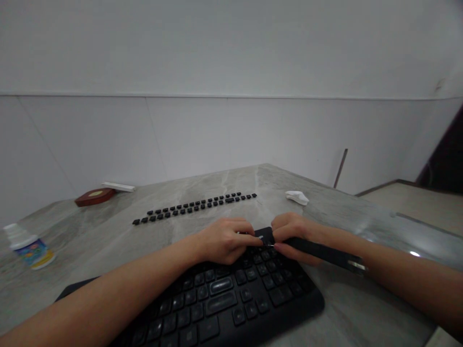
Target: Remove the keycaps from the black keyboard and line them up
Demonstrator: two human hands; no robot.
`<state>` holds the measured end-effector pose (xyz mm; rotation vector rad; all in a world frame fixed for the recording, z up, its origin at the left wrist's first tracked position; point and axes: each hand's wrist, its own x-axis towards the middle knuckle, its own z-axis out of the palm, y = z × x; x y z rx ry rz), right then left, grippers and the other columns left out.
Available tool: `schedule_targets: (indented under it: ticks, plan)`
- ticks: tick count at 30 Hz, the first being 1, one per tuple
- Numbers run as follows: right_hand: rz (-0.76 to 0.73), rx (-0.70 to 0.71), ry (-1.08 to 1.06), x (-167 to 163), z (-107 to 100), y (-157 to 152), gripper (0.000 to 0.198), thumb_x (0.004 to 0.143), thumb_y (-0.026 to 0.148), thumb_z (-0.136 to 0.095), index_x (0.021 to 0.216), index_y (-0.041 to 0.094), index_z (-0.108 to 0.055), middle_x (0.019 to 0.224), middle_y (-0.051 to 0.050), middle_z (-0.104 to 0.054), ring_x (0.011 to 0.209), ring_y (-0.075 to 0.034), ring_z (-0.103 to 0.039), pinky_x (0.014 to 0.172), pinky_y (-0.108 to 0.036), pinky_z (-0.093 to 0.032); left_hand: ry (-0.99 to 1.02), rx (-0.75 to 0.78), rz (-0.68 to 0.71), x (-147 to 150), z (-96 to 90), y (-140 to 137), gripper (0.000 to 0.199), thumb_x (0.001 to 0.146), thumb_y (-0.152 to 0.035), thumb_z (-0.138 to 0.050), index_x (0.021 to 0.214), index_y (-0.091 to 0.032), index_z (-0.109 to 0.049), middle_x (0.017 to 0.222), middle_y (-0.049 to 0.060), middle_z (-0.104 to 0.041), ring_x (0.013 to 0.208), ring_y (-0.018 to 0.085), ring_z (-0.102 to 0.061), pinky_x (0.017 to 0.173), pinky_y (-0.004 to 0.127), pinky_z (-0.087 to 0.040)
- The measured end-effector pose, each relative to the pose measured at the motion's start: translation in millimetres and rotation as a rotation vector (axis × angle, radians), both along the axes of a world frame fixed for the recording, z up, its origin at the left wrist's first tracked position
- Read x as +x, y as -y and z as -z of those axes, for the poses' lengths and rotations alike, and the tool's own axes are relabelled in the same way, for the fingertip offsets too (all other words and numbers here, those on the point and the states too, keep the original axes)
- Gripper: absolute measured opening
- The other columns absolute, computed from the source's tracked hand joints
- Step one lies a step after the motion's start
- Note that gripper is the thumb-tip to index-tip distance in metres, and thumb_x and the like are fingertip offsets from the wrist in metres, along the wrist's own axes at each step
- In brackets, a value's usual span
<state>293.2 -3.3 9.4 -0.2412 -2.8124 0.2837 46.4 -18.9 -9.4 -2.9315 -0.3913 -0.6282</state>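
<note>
A black keyboard (231, 301) lies on the table below both forearms, and its keys look dusty or smudged. My right hand (294, 236) is closed around a long black utility knife (321, 252). The knife's thin metal tip reaches the keyboard's upper right part, and a metal piece shows at the other end. My left hand (227, 240) rests on the keyboard's top edge with its fingers curled together. Its index fingertip is close to the metal tip; anything pinched there is hidden. Beyond the hands, loose black keycaps (196, 208) stand in two long rows.
A crumpled white cloth or tissue (297, 197) lies beyond my right hand. At the left are a white bottle with a colourful label (32, 248), a reddish-brown wooden object (94, 197) and a white strip (118, 186). A white wall (191, 135) rises behind the grey marbled table (97, 236).
</note>
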Motion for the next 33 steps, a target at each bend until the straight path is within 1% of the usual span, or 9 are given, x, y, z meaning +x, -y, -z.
schedule_targets:
  ticks: [4,11,14,16,21,27,29,31,33]
  plan:
    - [0.013,0.055,0.021,2.0,1.9,-2.4,0.028,0.091,0.021,-0.041,0.064,0.019,-0.049,0.058,0.000,-0.048,0.057,-0.013,-0.043,0.057,-0.028,-0.031,0.006,-0.001,0.003,-0.5,-0.2,0.3,0.037,0.082,-0.006,-0.042,0.110,-0.019,-0.062,0.097,0.008,-0.067,0.082,0.016,-0.061,0.073,0.030,-0.054]
    - [-0.058,0.317,0.062,0.3,-3.6,5.0,0.021,0.086,0.017,-0.046,0.065,0.019,-0.050,0.060,-0.002,-0.055,0.057,-0.015,-0.040,0.058,-0.033,-0.025,-0.003,0.024,0.019,-0.9,-1.6,2.1,0.035,0.082,-0.005,-0.043,0.105,-0.018,-0.066,0.098,0.007,-0.068,0.083,0.016,-0.060,0.074,0.029,-0.052]
    - [-0.060,0.375,0.096,-1.4,-6.3,9.4,0.017,0.083,0.017,-0.049,0.066,0.019,-0.049,0.061,-0.002,-0.055,0.057,-0.015,-0.039,0.057,-0.033,-0.022,-0.004,0.024,0.024,-0.6,-2.3,2.8,0.035,0.082,-0.005,-0.043,0.104,-0.018,-0.066,0.098,0.007,-0.068,0.083,0.016,-0.060,0.074,0.029,-0.052]
    - [-0.049,0.362,0.105,-1.4,-6.0,9.1,0.015,0.082,0.018,-0.051,0.067,0.019,-0.050,0.061,-0.002,-0.056,0.057,-0.015,-0.040,0.057,-0.033,-0.022,-0.005,0.026,0.025,-0.5,-2.3,2.8,0.035,0.081,-0.005,-0.043,0.103,-0.018,-0.067,0.098,0.007,-0.068,0.084,0.016,-0.060,0.075,0.029,-0.052]
    - [-0.029,0.249,0.129,1.4,-6.5,3.0,0.015,0.080,0.016,-0.052,0.066,0.020,-0.050,0.060,0.000,-0.055,0.057,-0.015,-0.042,0.060,-0.032,-0.025,-0.011,0.027,0.016,-0.5,-1.7,2.2,0.034,0.082,-0.005,-0.043,0.103,-0.019,-0.066,0.096,0.007,-0.067,0.084,0.016,-0.060,0.074,0.029,-0.052]
    - [-0.012,0.275,0.161,0.7,-15.3,1.9,0.017,0.079,0.020,-0.052,0.062,0.019,-0.048,0.059,0.000,-0.053,0.056,-0.013,-0.040,0.062,-0.032,-0.025,0.001,0.035,0.023,0.8,0.1,0.0,0.036,0.080,-0.004,-0.044,0.105,-0.019,-0.065,0.096,0.007,-0.067,0.083,0.016,-0.060,0.073,0.029,-0.053]
    - [-0.002,0.251,0.156,-0.4,-15.6,0.7,0.019,0.079,0.020,-0.051,0.061,0.018,-0.047,0.058,0.000,-0.053,0.055,-0.013,-0.040,0.063,-0.032,-0.027,0.005,0.034,0.029,0.7,1.0,-1.1,0.036,0.079,-0.004,-0.044,0.106,-0.018,-0.064,0.097,0.008,-0.067,0.084,0.016,-0.060,0.073,0.029,-0.053]
    - [0.052,0.157,0.128,-1.3,-12.6,-2.2,0.022,0.081,0.020,-0.051,0.060,0.018,-0.047,0.058,0.000,-0.052,0.055,-0.012,-0.039,0.063,-0.031,-0.029,0.002,0.023,0.033,0.4,1.6,-2.0,0.037,0.079,-0.004,-0.044,0.106,-0.018,-0.064,0.098,0.008,-0.066,0.085,0.017,-0.060,0.074,0.030,-0.053]
    - [0.156,0.004,0.094,-2.0,-7.0,-5.7,0.025,0.081,0.021,-0.051,0.056,0.017,-0.046,0.054,0.001,-0.047,0.053,-0.011,-0.038,0.059,-0.028,-0.029,0.004,0.009,0.035,0.0,1.9,-2.6,0.038,0.078,-0.003,-0.045,0.107,-0.018,-0.064,0.099,0.008,-0.066,0.086,0.017,-0.060,0.074,0.030,-0.053]
